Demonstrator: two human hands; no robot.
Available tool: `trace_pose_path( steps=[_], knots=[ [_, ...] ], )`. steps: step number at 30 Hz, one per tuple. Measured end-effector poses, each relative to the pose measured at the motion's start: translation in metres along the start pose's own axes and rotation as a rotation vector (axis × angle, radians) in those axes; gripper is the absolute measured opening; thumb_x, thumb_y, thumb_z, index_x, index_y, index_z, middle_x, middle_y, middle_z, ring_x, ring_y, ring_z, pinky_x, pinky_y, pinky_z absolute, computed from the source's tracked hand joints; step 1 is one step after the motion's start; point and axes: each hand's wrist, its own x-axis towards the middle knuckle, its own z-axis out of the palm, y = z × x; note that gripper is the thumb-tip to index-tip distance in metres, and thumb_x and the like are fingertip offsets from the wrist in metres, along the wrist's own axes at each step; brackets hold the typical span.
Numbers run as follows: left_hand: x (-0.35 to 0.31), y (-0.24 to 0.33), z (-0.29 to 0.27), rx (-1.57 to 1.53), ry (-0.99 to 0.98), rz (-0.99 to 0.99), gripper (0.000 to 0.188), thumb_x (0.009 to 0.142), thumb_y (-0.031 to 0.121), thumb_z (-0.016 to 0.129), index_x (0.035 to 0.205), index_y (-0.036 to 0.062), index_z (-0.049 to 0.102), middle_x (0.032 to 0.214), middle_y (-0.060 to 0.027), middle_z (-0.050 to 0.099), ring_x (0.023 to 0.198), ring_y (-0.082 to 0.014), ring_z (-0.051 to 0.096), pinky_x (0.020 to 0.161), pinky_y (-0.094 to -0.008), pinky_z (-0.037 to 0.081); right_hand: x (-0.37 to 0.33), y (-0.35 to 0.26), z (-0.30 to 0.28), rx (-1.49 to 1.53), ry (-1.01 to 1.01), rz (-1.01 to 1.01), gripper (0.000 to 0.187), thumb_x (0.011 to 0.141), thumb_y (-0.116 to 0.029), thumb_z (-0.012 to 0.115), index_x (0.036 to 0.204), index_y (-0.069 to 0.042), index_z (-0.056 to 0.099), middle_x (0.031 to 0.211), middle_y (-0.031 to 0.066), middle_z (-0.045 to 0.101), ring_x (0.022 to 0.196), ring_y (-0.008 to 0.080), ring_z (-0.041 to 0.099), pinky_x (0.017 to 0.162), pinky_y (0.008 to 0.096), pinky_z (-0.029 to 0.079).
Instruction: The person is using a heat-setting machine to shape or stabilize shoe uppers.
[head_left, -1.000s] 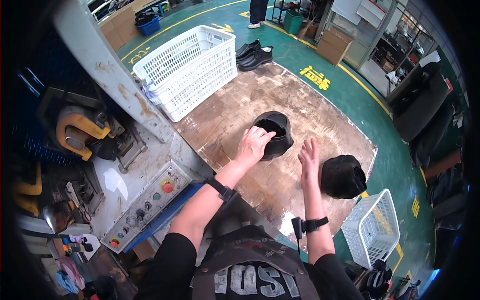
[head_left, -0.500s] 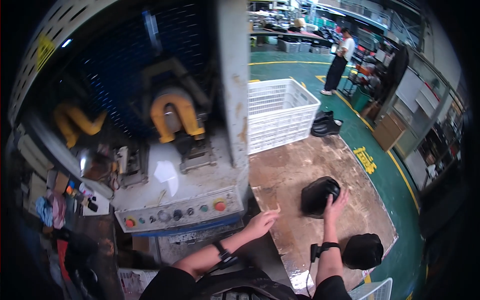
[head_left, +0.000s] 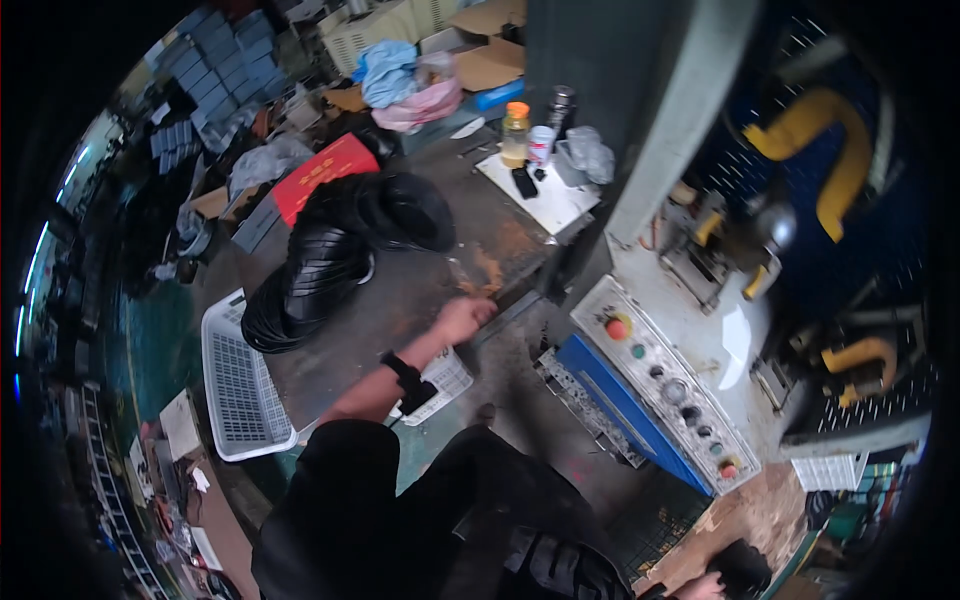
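My left hand [head_left: 468,318] reaches to the front edge of a dark worktable [head_left: 400,300], its fingers curled in, with nothing visible in them. A long nested stack of black, glossy curved pieces [head_left: 315,255], resembling shoe uppers, lies on that table beyond and left of the hand. At the lower right edge, my right hand [head_left: 703,587] has its fingertips against a black, rounded piece [head_left: 742,568] like a shoe upper. That piece is on a worn brown board [head_left: 690,550]; the picture's edge cuts off part of the hand.
The press machine [head_left: 670,395] with buttons and yellow curved pads [head_left: 830,130] stands between the two work surfaces. A white basket [head_left: 240,400] is by the table's left end. On the table are a red box [head_left: 325,178] and an orange-capped bottle [head_left: 515,135] on a white board.
My view has swung left, from the brown board to the dark table. My left hand has gone from beside the board to the table's edge, while the right stays at a black piece.
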Motion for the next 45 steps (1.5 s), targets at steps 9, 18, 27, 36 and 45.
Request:
trace_pose_path(
  steps=[9,18,27,36,45],
  knots=[
    [0.133,-0.113,-0.19,0.672,0.723,-0.034,0.031,0.079,0.02,0.062,0.109,0.0111,0.06,0.094,-0.0141,0.06,0.085,-0.0325,0.06,0.075,-0.0409,0.05,-0.086,-0.171,0.137,0.944,-0.274,0.268,0.042,0.086,-0.009,0.051,0.128,-0.005,0.048,0.115,0.0104,0.058,0.102,0.0241,0.055,0.086,0.032,0.044],
    [0.182,-0.133,-0.222,0.838,0.314,-0.255,0.022,0.08,0.014,0.053,0.098,0.0082,0.065,0.093,-0.0143,0.067,0.088,-0.0298,0.065,0.076,-0.0399,0.051,-0.118,-0.394,0.042,0.843,-0.72,0.067,0.039,0.091,-0.022,0.057,0.125,-0.006,0.05,0.113,0.0054,0.06,0.098,0.0166,0.059,0.075,0.0267,0.047],
    [0.106,0.082,-0.214,0.088,0.281,0.152,0.046,0.067,0.009,0.059,0.112,0.0095,0.063,0.061,-0.0144,0.056,0.054,-0.0256,0.057,0.059,-0.0342,0.047,-0.197,-0.644,-0.054,0.828,-0.779,-0.881,0.036,0.082,-0.003,0.06,0.118,0.0,0.054,0.112,0.0108,0.063,0.105,0.0202,0.058,0.091,0.0298,0.043],
    [0.016,0.174,-0.065,-0.593,-0.247,0.28,0.038,0.076,-0.003,0.055,0.112,0.0066,0.063,0.06,0.0061,0.045,0.055,-0.0026,0.042,0.05,-0.0211,0.035,-0.214,-0.667,-0.077,0.299,-0.789,-1.309,0.026,0.079,-0.024,0.064,0.091,-0.001,0.061,0.081,0.0169,0.063,0.076,0.035,0.062,0.068,0.0431,0.048],
    [0.042,0.23,-0.014,-0.345,-1.226,0.372,0.019,0.085,0.007,0.062,0.102,-0.0012,0.06,0.086,0.0016,0.061,0.085,-0.0044,0.053,0.077,-0.0221,0.044,-0.109,-0.547,-0.098,0.637,-1.178,-1.136,0.03,0.081,-0.023,0.067,0.104,-0.004,0.062,0.084,0.0145,0.064,0.078,0.0235,0.063,0.071,0.0333,0.047]
  ],
)
